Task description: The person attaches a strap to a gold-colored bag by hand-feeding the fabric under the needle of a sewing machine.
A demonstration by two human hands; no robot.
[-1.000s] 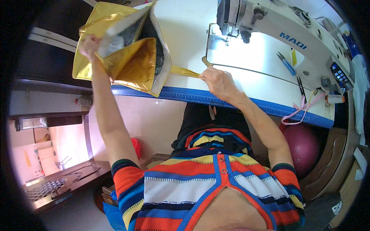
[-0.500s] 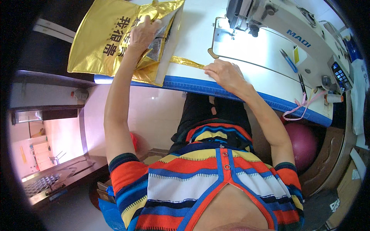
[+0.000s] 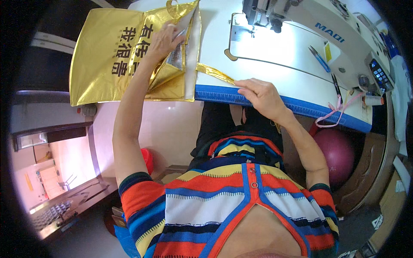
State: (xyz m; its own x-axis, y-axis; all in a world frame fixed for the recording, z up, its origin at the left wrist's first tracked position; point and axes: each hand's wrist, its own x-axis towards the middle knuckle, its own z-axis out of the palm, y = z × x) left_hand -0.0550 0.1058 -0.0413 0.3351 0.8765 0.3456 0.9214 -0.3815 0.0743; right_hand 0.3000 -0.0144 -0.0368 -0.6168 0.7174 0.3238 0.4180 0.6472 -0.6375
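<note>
A shiny gold insulated bag [image 3: 101, 47] with dark printed characters lies flat on the sewing table, its silver-lined mouth gaping toward the right. On its front panel, beside that mouth, rests my left hand [image 3: 161, 43], fingers laid on the gold material and thumb held apart. From the pale edge of the bag a gold strap [image 3: 215, 73] stretches right across the table. My right hand [image 3: 264, 98] pinches the strap's far end between thumb and fingers, close to the table's front edge. A small gold loop [image 3: 172, 7] stands at the bag's far edge.
A white sewing machine [image 3: 309, 28] stands at the back right, its needle area lit. Blue-handled snips [image 3: 320, 60], a black pointed tool [image 3: 336, 86], pink ribbon [image 3: 335, 112] and a thread spool [image 3: 373, 100] lie right. A blue ruler strip [image 3: 301, 107] borders the table front.
The bag has turned slightly and come nearer to the table's front edge. My left hand now lies flatter on it. My right hand has moved slightly toward me, still with the strap.
</note>
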